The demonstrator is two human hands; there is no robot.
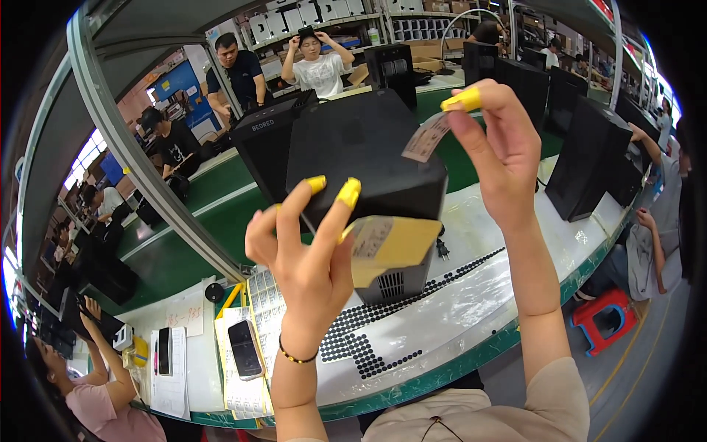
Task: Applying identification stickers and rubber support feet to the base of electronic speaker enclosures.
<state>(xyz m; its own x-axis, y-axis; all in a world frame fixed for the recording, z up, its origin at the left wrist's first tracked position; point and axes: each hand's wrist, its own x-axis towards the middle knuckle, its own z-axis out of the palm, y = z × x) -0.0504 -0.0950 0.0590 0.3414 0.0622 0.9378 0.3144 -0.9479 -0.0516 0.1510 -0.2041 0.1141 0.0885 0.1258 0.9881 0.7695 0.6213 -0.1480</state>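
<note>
Your left hand [305,254] is raised in front of you, its fingers [346,193] capped in yellow rubber tips and fanned apart, while the thumb and a finger pinch the edge of a tan, glossy strip of label backing paper [394,247] that curls out to the right. Your right hand [497,147] is higher up and well apart from it, thumb and yellow-capped forefinger closed on a small, pale rectangular sticker [426,138] that hangs down and to the left — what is printed on it is too blurred to make out. Both pieces are held in the air above a tall black boxy metal case [368,147], which stands on the white worktop [471,287] just behind your hands; neither piece appears to touch it, though the backing strip overlaps its front in this view. On the worktop below lie 2 sheets of small round black pads [368,346], and left of them a sheet of printed white labels [265,295] with a black smartphone [244,348] resting on yellow paper. More black cases [589,155] stand along the green-edged line to your right.
</note>
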